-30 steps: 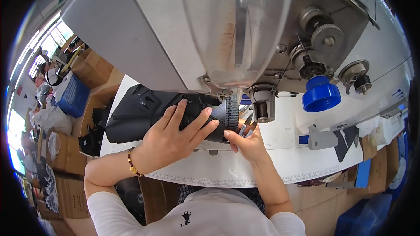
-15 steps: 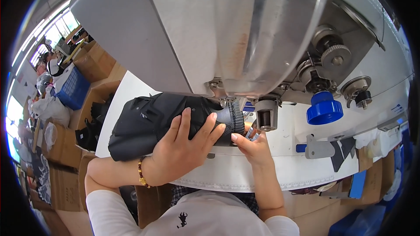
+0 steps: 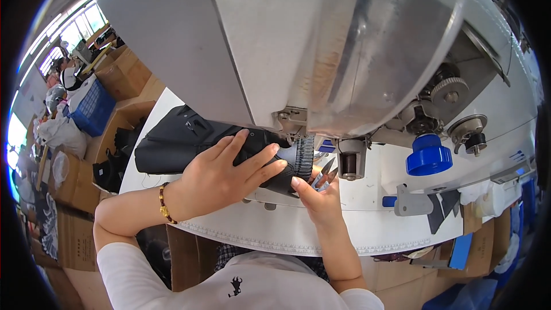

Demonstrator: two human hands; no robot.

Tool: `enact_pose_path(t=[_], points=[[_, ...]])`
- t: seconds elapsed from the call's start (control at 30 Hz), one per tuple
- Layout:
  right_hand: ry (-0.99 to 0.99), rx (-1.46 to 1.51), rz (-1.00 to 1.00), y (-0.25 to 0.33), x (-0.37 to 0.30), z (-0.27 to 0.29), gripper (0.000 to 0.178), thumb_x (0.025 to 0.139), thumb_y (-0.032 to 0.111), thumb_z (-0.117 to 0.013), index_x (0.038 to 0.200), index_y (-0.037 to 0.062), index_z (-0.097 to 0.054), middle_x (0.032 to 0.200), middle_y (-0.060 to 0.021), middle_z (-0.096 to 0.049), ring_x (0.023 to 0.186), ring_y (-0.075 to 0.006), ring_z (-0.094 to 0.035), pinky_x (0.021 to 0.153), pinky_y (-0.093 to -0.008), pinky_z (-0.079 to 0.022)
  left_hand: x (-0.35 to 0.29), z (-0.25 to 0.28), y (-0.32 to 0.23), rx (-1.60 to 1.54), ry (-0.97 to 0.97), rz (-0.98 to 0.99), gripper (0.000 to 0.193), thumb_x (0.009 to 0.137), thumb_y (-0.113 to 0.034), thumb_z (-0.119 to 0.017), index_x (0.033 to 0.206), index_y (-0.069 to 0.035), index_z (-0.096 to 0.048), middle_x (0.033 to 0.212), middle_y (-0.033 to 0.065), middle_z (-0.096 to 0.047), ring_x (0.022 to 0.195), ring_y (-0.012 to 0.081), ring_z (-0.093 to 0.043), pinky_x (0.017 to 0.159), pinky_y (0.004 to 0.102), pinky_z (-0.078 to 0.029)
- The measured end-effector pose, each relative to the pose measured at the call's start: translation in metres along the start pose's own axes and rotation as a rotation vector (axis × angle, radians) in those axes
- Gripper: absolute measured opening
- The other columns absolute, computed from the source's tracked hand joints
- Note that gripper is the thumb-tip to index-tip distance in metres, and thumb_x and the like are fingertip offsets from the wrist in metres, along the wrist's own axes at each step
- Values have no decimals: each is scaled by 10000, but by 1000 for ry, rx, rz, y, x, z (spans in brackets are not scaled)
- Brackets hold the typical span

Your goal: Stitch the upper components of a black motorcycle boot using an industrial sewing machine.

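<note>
A black fabric bag-like piece [image 3: 166,146] lies under the head of a sewing machine [image 3: 281,40]. Its right end has a gathered, ribbed rim [image 3: 304,157] with a grey lining, close below the needle area. My left hand [image 3: 221,175] rests on top of the black piece, fingers stretched and spread, its thumb hidden. At the rim's near side, my right hand [image 3: 319,202] is closed, its thumb at the fabric edge. A pair of thread snips [image 3: 325,177] sticks up from that hand, blades pointing away from me. Part of its fingers is hidden.
A blue knob [image 3: 429,154] and metal thread-tension discs hang from the machine at right. A bobbin-like metal housing [image 3: 350,159] is beside the snips. The white table [image 3: 247,227] has a ruler along its near edge. Cardboard boxes [image 3: 72,181] and a blue crate [image 3: 93,109] stand at left.
The black piece has turned, its left end swinging away from me. Both hands have shifted slightly left with it. The snips' blades show more clearly now.
</note>
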State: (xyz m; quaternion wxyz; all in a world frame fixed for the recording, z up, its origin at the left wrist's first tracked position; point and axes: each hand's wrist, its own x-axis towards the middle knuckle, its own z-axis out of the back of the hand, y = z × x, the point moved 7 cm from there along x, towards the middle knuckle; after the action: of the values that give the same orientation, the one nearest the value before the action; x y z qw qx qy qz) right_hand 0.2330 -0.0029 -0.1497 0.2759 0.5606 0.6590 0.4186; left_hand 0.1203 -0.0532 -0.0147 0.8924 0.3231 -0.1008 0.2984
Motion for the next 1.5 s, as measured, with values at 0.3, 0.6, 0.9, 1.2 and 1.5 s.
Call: enact_pose_path(t=[0.3,0.6,0.9,1.2,1.5], points=[[-73,-68,97,8,2,1,205,757,32,-580,945,-47,-558,803,-66,-600,700,-93,-562,629,-219,-460,0,-9,3,-10,39,-25,433,653,-161,-589,1083,-179,-539,1166,30,-477,925,279,-518,745,319,-473],[179,-201,184,19,0,-14,136,795,56,-564,918,-2,-572,721,26,-540,595,-7,-440,505,-167,-352,-38,-49,-29,244,-6,93,405,757,-264,-545,1146,-162,-498,1246,27,-419,1118,272,-431,875,533,-251],[160,-50,102,13,-5,-19,221,786,52,-571,989,-34,-559,838,-35,-593,730,-57,-531,634,-200,-447,-29,-45,-28,356,-329,27,307,780,-238,-522,1077,-161,-511,1119,23,-512,963,294,-518,664,339,-384],[209,-154,129,16,-6,-19,194,788,25,-556,973,-30,-574,769,21,-554,653,-5,-457,539,-151,-380,-26,-42,-34,402,-366,86,248,779,-227,-527,1021,-172,-538,1080,20,-516,910,266,-541,618,297,-376],[238,-183,133,22,-8,-21,222,797,37,-543,1008,-34,-553,772,17,-556,622,-2,-444,506,-149,-354,-21,-34,-37,397,-339,130,281,764,-222,-539,1036,-155,-524,1069,29,-520,893,264,-550,633,308,-373]])
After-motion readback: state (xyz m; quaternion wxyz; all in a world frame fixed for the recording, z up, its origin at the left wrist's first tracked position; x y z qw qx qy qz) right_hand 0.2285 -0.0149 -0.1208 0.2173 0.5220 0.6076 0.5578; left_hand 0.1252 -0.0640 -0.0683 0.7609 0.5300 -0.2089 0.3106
